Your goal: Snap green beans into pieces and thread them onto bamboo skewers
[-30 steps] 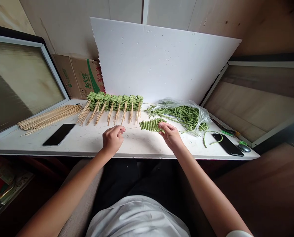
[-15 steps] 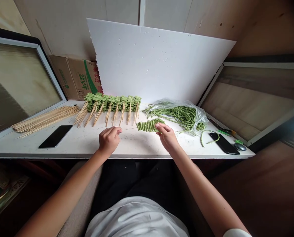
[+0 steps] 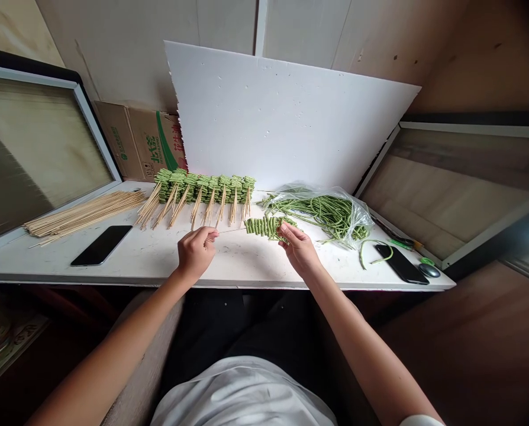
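Note:
My left hand (image 3: 197, 253) is closed around the bare end of a thin wooden skewer (image 3: 231, 230), held level above the white table. Along the skewer's right part runs a folded green bean (image 3: 261, 226), threaded in tight zigzag pleats. My right hand (image 3: 298, 247) pinches the right end of the pleated bean between thumb and fingers; the skewer's tip is hidden there. Behind my hands stands a row of finished bean skewers (image 3: 209, 189), bunched with their sticks toward me. Loose long green beans (image 3: 331, 210) lie in an opened clear plastic bag (image 3: 357, 216) at the right.
Bare skewers (image 3: 84, 214) lie piled at the left, beside a black phone (image 3: 101, 245). On the right are another phone (image 3: 404, 264), a single bean (image 3: 371, 260) partly over it, and a round dark object (image 3: 429, 270). A white foam board (image 3: 291, 118) and a carton (image 3: 135, 139) stand behind.
The camera view has shifted slightly. Both hands keep their hold on the skewer and bean, with my right fingers moved only a little at the bean's end.

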{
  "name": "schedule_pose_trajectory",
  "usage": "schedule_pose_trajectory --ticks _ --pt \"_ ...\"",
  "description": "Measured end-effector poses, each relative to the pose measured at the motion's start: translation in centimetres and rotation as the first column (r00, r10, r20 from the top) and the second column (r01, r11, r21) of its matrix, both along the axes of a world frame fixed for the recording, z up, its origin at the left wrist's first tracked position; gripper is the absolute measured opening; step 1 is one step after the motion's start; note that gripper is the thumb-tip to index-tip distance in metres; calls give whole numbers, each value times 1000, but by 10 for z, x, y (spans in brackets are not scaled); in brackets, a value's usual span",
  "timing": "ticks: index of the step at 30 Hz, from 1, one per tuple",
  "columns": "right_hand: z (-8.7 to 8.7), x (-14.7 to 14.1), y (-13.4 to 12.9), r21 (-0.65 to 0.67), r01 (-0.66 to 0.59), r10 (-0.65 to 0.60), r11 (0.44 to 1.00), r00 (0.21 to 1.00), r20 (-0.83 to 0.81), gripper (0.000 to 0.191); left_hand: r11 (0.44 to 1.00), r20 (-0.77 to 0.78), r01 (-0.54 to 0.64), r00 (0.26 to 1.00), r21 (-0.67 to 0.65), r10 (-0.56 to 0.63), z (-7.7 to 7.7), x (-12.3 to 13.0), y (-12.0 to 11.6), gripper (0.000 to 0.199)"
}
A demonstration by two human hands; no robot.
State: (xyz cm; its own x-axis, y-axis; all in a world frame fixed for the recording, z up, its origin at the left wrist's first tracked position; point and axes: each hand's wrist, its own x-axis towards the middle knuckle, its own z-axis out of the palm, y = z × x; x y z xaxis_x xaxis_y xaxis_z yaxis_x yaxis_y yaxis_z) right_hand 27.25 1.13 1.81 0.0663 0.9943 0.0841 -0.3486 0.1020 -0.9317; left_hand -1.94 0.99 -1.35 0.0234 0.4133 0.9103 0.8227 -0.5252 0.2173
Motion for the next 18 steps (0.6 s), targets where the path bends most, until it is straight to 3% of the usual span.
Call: schedule_pose_trajectory --ticks 9,18 --pt "-2 1 1 -4 140 -140 990 987 -76 35 991 -80 107 992 85 -100 1 9 -6 35" --pt "-1 -1 0 -23 204 -205 979 978 -40 36 992 -100 127 987 3 -126 -2 8 -5 30"
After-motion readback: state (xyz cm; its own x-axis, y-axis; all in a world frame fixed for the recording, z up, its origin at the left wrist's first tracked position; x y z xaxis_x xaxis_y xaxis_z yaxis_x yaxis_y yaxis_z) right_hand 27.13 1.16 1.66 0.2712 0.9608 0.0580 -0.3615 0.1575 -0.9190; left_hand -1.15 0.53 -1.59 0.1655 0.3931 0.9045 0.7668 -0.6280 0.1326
